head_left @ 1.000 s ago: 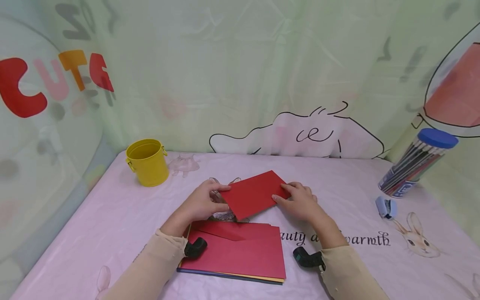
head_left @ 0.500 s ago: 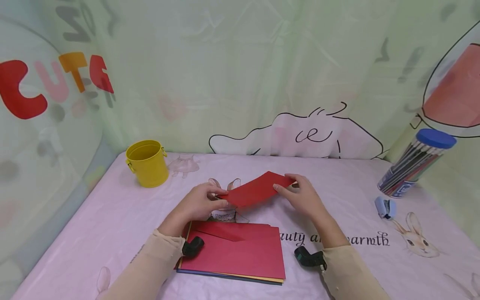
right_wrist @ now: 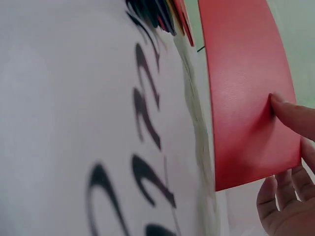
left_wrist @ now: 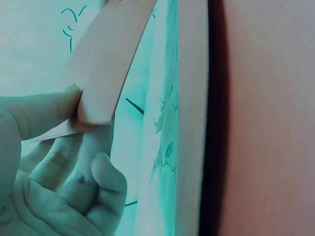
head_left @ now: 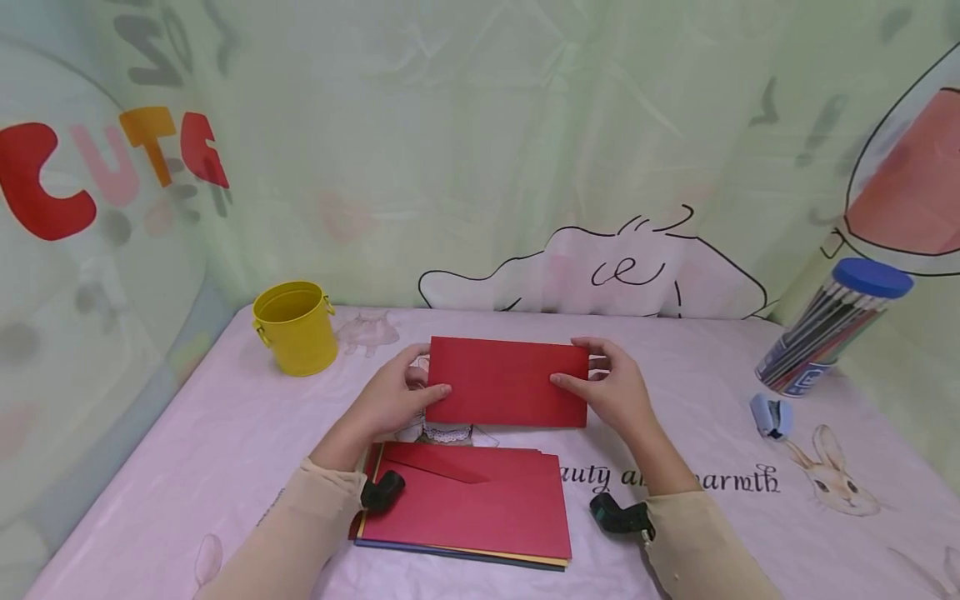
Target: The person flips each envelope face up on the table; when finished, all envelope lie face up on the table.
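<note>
A rectangular piece of red paper (head_left: pixel 502 382) is held up between both hands, its broad face toward the head view and its long edges nearly level. My left hand (head_left: pixel 390 396) pinches its left end, thumb in front and fingers behind. At the other end my right hand (head_left: pixel 617 392) grips it the same way. The left wrist view, tinted teal, has the paper (left_wrist: pixel 106 64) between thumb and fingers. In the right wrist view the thumb presses on the red face (right_wrist: pixel 246 88). Below the hands lies a stack of coloured paper (head_left: pixel 480 512), red on top, yellow and blue edges beneath.
A yellow bucket (head_left: pixel 296 329) stands at the back left of the pink-white tablecloth (head_left: pixel 187 450). At the right are a blue-lidded tub of pencils (head_left: pixel 832 329) and a small light-blue pencil sharpener or similar object (head_left: pixel 771 417). A printed curtain (head_left: pixel 480 150) hangs behind.
The red paper has turned from slanted, through tipped and foreshortened, to level and facing the head view. Both hands have kept their hold on its ends.
</note>
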Tool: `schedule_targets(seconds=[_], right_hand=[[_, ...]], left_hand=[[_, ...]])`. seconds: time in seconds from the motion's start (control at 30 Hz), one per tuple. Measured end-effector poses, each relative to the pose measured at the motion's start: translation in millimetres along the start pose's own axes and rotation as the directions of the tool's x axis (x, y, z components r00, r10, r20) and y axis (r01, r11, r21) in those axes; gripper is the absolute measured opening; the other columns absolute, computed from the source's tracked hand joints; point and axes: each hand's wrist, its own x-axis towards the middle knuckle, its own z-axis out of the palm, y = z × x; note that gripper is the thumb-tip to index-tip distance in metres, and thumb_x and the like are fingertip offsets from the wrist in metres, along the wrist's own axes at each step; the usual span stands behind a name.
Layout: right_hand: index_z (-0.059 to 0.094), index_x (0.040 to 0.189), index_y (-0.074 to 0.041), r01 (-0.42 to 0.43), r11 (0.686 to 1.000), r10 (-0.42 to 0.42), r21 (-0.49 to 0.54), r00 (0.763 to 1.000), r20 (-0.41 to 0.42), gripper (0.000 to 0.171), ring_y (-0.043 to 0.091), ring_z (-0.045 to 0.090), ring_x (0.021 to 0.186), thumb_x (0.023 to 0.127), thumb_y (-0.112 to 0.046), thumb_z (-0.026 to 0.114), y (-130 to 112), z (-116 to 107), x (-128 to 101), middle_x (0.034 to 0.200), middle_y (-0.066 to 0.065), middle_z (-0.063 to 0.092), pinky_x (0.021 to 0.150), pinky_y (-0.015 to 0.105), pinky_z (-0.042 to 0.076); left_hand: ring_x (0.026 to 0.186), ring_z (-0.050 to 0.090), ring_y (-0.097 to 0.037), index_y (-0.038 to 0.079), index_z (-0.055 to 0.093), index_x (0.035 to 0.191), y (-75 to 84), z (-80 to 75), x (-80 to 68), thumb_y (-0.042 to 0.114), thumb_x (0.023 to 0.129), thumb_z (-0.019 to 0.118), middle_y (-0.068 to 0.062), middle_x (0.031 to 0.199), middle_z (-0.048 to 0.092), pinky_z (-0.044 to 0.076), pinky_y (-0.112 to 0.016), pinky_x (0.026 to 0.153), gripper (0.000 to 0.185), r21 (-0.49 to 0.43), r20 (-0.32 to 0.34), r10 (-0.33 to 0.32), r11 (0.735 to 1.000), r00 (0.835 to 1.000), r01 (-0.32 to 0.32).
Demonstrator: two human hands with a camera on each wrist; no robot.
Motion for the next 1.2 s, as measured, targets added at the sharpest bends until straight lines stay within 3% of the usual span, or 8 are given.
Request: schedule_targets(seconds=[0.13, 0.3, 0.47, 0.6, 0.83, 0.93, 1.07, 1.2], right_hand=[[0.055, 0.142, -0.009, -0.023, 0.999, 0.024, -0.023, 0.998, 0.061, 0.065, 0.034, 0.056, 0.111, 0.086, -0.028, 0.082, -4.5, -5.4, 0.1, 0.132, 0.017, 0.055, 0.082, 0.036, 0.052], [0.062, 0.137, -0.009, -0.034, 0.998, 0.041, -0.049, 0.986, 0.163, 0.06, 0.03, 0.06, 0.107, 0.086, -0.035, 0.081, -14.5, -16.5, -0.1, 0.127, 0.014, 0.061, 0.079, 0.035, 0.054], [0.073, 0.122, -0.006, -0.029, 0.998, 0.042, -0.05, 0.957, 0.287, 0.044, 0.024, 0.065, 0.092, 0.085, -0.029, 0.082, -24.1, -26.4, -1.5, 0.111, 0.01, 0.069, 0.079, 0.041, 0.054], [0.078, 0.111, -0.007, -0.048, 0.997, 0.067, -0.055, 0.903, 0.424, 0.032, 0.024, 0.065, 0.082, 0.084, -0.023, 0.083, -26.0, -28.1, -2.7, 0.099, 0.006, 0.072, 0.075, 0.042, 0.053], [0.081, 0.096, -0.008, 0.011, 0.999, 0.022, -0.047, 0.756, 0.654, 0.015, 0.022, 0.063, 0.075, 0.084, -0.016, 0.083, -23.6, -17.1, -6.3, 0.086, 0.005, 0.073, 0.065, 0.038, 0.055], [0.081, 0.093, -0.007, 0.05, 0.998, -0.01, -0.038, 0.72, 0.694, 0.012, 0.021, 0.064, 0.073, 0.083, -0.014, 0.084, -23.8, -11.1, -8.3, 0.084, 0.005, 0.074, 0.065, 0.036, 0.054], [0.081, 0.09, -0.005, 0.08, 0.996, -0.032, -0.028, 0.664, 0.747, 0.01, 0.017, 0.065, 0.07, 0.081, -0.01, 0.084, -24.2, -6.5, -11.4, 0.079, 0.005, 0.074, 0.067, 0.033, 0.052], [0.08, 0.088, -0.007, 0.088, 0.995, -0.016, -0.053, 0.644, 0.765, 0.008, 0.014, 0.064, 0.069, 0.081, -0.01, 0.084, -22.9, -4.3, -13.3, 0.077, 0.003, 0.073, 0.067, 0.03, 0.051]], left_hand=[[0.073, 0.069, -0.023, 0.029, 0.036, 0.155, 2.1, -7.2, 0.3, 0.01, 0.089, 0.078, -0.009, 0.103, 0.064, 0.053, -0.035, 0.071, 0.081, -0.097, 0.022, 0.042, 0.994, 0.999, -0.04], [0.081, 0.071, -0.024, 0.021, 0.047, 0.147, 5.2, -24.6, -0.4, 0.014, 0.088, 0.079, -0.012, 0.1, 0.065, 0.053, -0.036, 0.075, 0.067, -0.15, 0.089, 0.039, 0.988, 0.995, -0.025], [0.078, 0.068, -0.03, 0.018, 0.058, 0.133, 3.1, -42.4, -3.5, 0.022, 0.082, 0.085, -0.013, 0.097, 0.064, 0.052, -0.037, 0.074, 0.058, -0.075, 0.176, -0.032, 0.996, 0.984, 0.045], [0.076, 0.065, -0.03, 0.016, 0.067, 0.12, 1.2, -50.2, -7.1, 0.025, 0.078, 0.088, -0.011, 0.096, 0.062, 0.052, -0.038, 0.072, 0.047, 0.042, 0.263, -0.024, 0.999, 0.964, 0.013], [0.079, 0.061, -0.022, 0.013, 0.073, 0.101, -2.1, -52.8, -12.1, 0.019, 0.079, 0.087, -0.005, 0.088, 0.066, 0.052, -0.035, 0.069, 0.027, 0.152, 0.422, -0.068, 0.988, 0.904, 0.003], [0.075, 0.059, -0.02, 0.012, 0.073, 0.097, -4.3, -50.9, -12.9, 0.015, 0.079, 0.087, -0.005, 0.084, 0.066, 0.05, -0.031, 0.062, 0.024, 0.184, 0.458, -0.117, 0.982, 0.881, 0.035], [0.074, 0.057, -0.019, 0.012, 0.074, 0.095, -7.0, -48.7, -13.5, 0.012, 0.078, 0.087, -0.004, 0.081, 0.065, 0.048, -0.031, 0.063, 0.021, 0.213, 0.476, -0.128, 0.977, 0.87, 0.027], [0.078, 0.058, -0.019, 0.012, 0.075, 0.095, -7.5, -47.0, -13.8, 0.012, 0.078, 0.087, -0.003, 0.081, 0.065, 0.048, -0.034, 0.07, 0.02, 0.216, 0.485, -0.117, 0.976, 0.867, 0.011]])
